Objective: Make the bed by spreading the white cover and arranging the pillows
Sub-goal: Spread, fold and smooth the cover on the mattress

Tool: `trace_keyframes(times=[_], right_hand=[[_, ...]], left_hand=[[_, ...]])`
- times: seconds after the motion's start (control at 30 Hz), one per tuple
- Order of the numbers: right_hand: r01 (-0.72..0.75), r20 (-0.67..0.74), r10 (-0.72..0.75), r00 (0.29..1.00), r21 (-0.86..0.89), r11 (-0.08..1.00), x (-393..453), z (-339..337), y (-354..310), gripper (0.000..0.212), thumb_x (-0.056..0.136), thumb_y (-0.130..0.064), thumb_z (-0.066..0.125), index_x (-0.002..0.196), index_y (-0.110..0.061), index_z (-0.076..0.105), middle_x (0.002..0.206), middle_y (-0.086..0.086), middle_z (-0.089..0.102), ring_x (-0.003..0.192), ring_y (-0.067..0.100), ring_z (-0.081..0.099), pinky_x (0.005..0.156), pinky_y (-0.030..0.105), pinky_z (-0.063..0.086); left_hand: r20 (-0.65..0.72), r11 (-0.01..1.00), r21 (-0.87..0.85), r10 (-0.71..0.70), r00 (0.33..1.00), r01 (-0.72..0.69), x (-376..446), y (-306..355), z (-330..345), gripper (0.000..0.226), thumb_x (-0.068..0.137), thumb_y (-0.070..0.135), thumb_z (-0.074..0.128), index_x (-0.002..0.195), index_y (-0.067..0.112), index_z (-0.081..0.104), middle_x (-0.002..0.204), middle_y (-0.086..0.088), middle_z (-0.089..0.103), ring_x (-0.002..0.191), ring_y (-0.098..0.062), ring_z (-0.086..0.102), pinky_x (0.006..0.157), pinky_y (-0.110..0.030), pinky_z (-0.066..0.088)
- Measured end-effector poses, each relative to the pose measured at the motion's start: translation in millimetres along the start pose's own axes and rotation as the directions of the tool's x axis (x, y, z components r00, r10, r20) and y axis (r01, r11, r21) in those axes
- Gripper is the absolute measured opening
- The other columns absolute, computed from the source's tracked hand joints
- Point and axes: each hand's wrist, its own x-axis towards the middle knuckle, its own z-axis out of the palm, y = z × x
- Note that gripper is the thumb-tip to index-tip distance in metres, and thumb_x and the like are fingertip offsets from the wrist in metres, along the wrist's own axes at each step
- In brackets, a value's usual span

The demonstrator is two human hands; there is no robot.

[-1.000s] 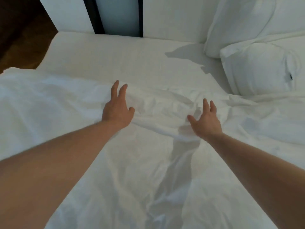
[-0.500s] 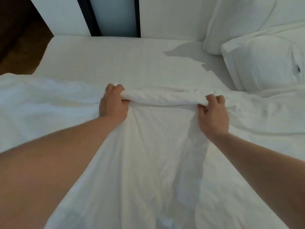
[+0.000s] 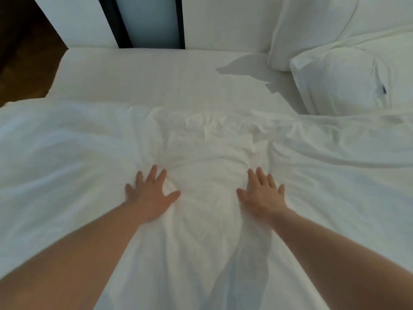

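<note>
On the bed: white cover (image 3: 201,157), rumpled, its bunched edge lying beyond both hands. Left hand (image 3: 150,198) and right hand (image 3: 262,195) flat, fingers spread, pressing the cover, gripping nothing. Two white pillows (image 3: 339,83) at far right, on the bare sheet (image 3: 145,74).

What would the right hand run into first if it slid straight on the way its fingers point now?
The right hand lies flat on the white cover. Straight ahead it would likely meet the cover's bunched, wrinkled edge first, then bare sheet. The pillows sit off to the right of that line.
</note>
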Motion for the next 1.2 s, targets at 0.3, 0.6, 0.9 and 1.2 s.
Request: trace_keyframes(times=[0.3, 0.6, 0.9, 1.2], right_hand=[[0.035, -0.223, -0.043, 0.974, -0.041, 0.999, -57, 114, 30, 0.08, 0.098, -0.064, 0.021, 0.163, -0.021, 0.003, 0.171, -0.003, -0.005, 0.157, 0.022, -0.006, 0.125, 0.053, 0.004], [0.054, -0.292, -0.069, 0.954, -0.058, 0.997, -4, 129, 28, 0.081, 0.096, -0.059, 0.028, 0.163, -0.018, 0.007, 0.171, 0.003, 0.001, 0.157, 0.025, -0.003, 0.124, 0.057, 0.005], [0.058, -0.197, -0.072, 0.978, -0.074, 0.996, -2, 119, 26, 0.082, 0.098, -0.063, 0.016, 0.161, -0.02, -0.011, 0.169, 0.002, -0.017, 0.155, 0.025, -0.017, 0.124, 0.057, -0.005], [0.013, 0.118, -0.007, 0.993, -0.047, 0.999, -53, 93, 21, 0.083, 0.097, -0.069, 0.01, 0.157, -0.023, -0.024, 0.164, -0.001, -0.033, 0.151, 0.024, -0.028, 0.122, 0.05, -0.016]], left_hand=[[-0.31, 0.992, 0.083, 0.115, 0.944, -0.093, -25, -41, 110, 0.091, 0.093, 0.077, 0.023, 0.164, 0.021, 0.013, 0.172, 0.002, -0.004, 0.158, -0.031, -0.002, 0.122, -0.065, 0.008], [-0.233, 0.989, 0.096, 0.13, 0.964, -0.11, 23, -39, 113, 0.097, 0.088, 0.082, -0.001, 0.161, 0.02, -0.016, 0.167, 0.001, -0.029, 0.153, -0.03, -0.026, 0.12, -0.062, -0.015], [-0.106, 0.998, 0.057, 0.041, 0.993, -0.035, 24, -30, 99, 0.094, 0.077, 0.086, -0.012, 0.143, 0.027, -0.045, 0.151, 0.005, -0.054, 0.142, -0.027, -0.047, 0.115, -0.062, -0.025], [-0.064, 1.0, -0.021, -0.017, 0.998, 0.016, -39, -19, 91, 0.092, 0.092, 0.078, 0.008, 0.16, 0.023, -0.02, 0.163, 0.006, -0.036, 0.152, -0.024, -0.031, 0.122, -0.054, -0.016]])
